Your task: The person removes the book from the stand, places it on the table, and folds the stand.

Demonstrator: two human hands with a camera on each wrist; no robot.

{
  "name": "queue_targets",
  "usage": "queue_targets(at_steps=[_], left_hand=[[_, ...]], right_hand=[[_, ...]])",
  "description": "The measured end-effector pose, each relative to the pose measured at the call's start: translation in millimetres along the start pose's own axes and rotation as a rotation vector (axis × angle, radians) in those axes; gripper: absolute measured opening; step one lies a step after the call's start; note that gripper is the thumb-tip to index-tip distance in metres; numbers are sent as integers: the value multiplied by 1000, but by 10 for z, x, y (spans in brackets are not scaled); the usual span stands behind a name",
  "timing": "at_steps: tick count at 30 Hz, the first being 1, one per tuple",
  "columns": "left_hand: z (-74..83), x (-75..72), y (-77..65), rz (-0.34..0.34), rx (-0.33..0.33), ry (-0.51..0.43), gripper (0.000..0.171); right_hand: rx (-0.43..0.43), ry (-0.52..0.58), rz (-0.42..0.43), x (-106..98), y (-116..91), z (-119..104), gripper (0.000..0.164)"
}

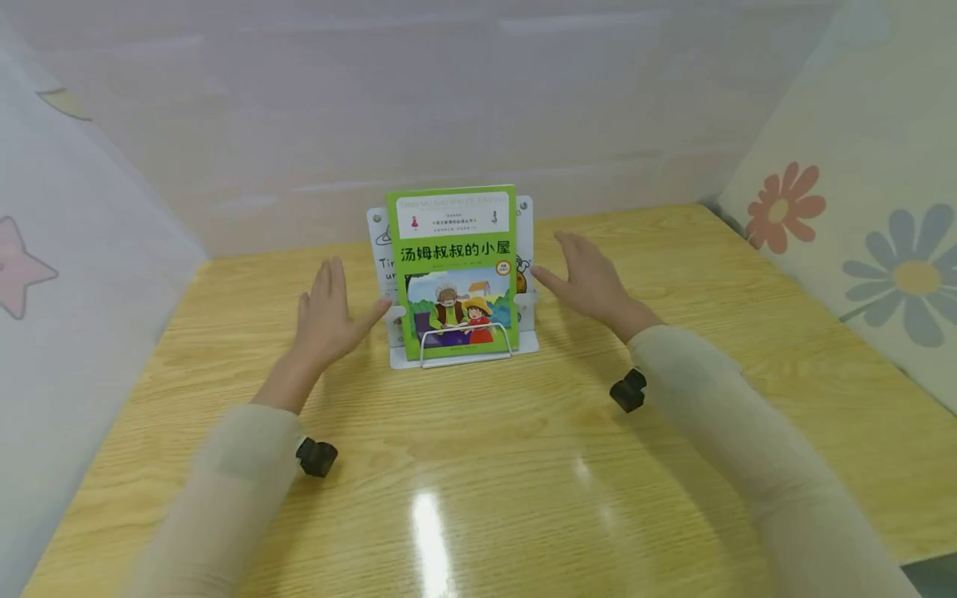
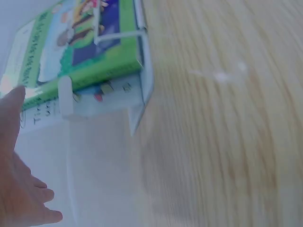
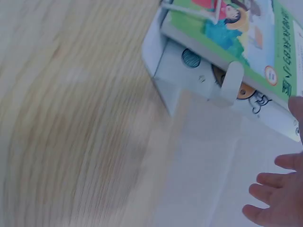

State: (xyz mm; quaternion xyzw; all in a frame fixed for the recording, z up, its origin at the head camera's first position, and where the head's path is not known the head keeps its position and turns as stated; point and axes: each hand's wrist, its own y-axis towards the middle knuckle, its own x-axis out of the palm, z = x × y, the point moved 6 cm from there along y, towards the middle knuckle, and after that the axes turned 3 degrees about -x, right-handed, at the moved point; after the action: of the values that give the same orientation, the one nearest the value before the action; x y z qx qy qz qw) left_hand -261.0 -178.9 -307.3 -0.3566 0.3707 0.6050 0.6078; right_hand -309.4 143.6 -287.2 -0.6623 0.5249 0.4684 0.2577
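Note:
A green picture book (image 1: 458,257) with a cartoon cover stands upright, leaning on a white book stand (image 1: 527,324) printed with drawings. The stand's wire bar (image 1: 467,359) crosses the bottom of the cover, and small white side clips (image 2: 66,97) flank the book. To the left of the stand is my left hand (image 1: 326,320), fingers extended, thumb pointing at the stand's edge. My right hand (image 1: 591,278) is spread on the opposite side, its thumb close to the stand's right edge. Neither hand holds anything. In the right wrist view, the right fingers (image 3: 272,191) are spread beside the stand.
The stand sits on a light wooden table (image 1: 478,448) towards its back edge. A pale wall (image 1: 463,100) rises behind, and side panels carry a pink star (image 1: 22,267) and flowers (image 1: 915,276). Black wrist cameras (image 1: 317,457) are strapped below both sleeves.

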Motion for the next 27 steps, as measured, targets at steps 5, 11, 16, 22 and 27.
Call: queue_targets(at_steps=[5, 11, 16, 22, 27], left_hand=[[113, -79, 23, 186, 5, -255, 85], [229, -39, 46, 355, 45, -526, 61], [281, 83, 90, 315, 23, -587, 50], [311, 169, 94, 273, -7, -654, 44], [351, 188, 105, 286, -2, -648, 36]], right_hand=[[30, 200, 159, -47, 51, -143, 60], [73, 424, 236, 81, 71, -245, 47], [138, 516, 222, 216, 78, -266, 43], [206, 584, 211, 312, 84, -244, 39], [233, 615, 211, 365, 81, -253, 37]])
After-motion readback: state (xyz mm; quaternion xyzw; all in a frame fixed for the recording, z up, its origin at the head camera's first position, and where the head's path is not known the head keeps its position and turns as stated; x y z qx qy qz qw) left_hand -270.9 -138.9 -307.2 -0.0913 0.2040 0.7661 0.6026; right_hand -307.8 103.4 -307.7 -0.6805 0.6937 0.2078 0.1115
